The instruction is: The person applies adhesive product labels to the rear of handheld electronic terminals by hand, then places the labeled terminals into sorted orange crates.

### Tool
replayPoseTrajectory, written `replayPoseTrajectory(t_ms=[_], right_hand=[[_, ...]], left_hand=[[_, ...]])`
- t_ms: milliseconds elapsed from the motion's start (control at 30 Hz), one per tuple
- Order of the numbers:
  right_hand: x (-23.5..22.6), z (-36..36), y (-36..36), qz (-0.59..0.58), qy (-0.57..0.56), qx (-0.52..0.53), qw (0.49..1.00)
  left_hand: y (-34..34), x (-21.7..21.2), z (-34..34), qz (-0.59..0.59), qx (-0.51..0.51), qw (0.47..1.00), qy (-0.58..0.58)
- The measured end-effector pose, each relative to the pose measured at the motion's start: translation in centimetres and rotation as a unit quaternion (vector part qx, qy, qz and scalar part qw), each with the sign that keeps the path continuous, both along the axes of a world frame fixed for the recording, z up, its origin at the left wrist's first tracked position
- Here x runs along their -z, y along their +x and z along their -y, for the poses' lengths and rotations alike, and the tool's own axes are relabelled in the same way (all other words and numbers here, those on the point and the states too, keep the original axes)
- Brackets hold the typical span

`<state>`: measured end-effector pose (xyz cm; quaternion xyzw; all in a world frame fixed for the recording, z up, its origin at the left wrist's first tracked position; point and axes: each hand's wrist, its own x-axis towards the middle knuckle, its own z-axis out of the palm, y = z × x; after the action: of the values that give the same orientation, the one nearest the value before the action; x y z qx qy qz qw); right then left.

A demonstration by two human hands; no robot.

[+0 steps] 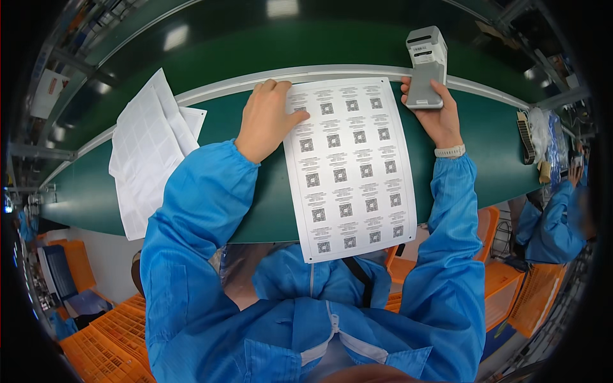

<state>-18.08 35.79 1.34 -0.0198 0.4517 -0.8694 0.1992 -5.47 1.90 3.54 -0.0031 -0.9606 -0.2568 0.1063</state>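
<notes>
A white sheet of labels (351,163), printed with rows of square codes, lies over the green table's front edge. At its upper left corner, my left hand (268,115) is closed on the paper, its thumb on top. In my right hand (444,121) is a grey and white handheld scanner (426,70), gripped with the thumb on one side and fingers on the other. The scanner is upright, beyond the sheet's upper right corner and apart from it. Several loose white sheets (150,153) lie overlapping on the table to the left.
A pale rail (345,71) separates the table (491,140) from a dark green surface beyond. At the right end are a cable-like strip (525,137) and clear plastic (539,131). Orange crates (105,338) stand low on the left, others on the right. Another person in blue (555,223) is far right.
</notes>
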Motion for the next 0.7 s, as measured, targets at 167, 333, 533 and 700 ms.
replayPoseTrajectory(t_ms=[167,333,533,700], right_hand=[[-0.1,0.08,0.12,0.006,0.003,0.003,1.0],[-0.16,0.12,0.17,0.007,0.008,0.006,1.0],[-0.06,0.12,0.21,0.009,0.002,0.003,1.0],[0.1,-0.07,0.08,0.002,-0.005,0.0,1.0]], left_hand=[[0.02,0.01,0.0,-0.009,-0.005,1.0,-0.004],[-0.05,-0.14,0.1,-0.016,-0.007,1.0,-0.02],[-0.45,-0.35,0.56,0.02,0.001,1.0,-0.01],[-0.62,0.03,0.61,-0.015,0.007,1.0,-0.022]])
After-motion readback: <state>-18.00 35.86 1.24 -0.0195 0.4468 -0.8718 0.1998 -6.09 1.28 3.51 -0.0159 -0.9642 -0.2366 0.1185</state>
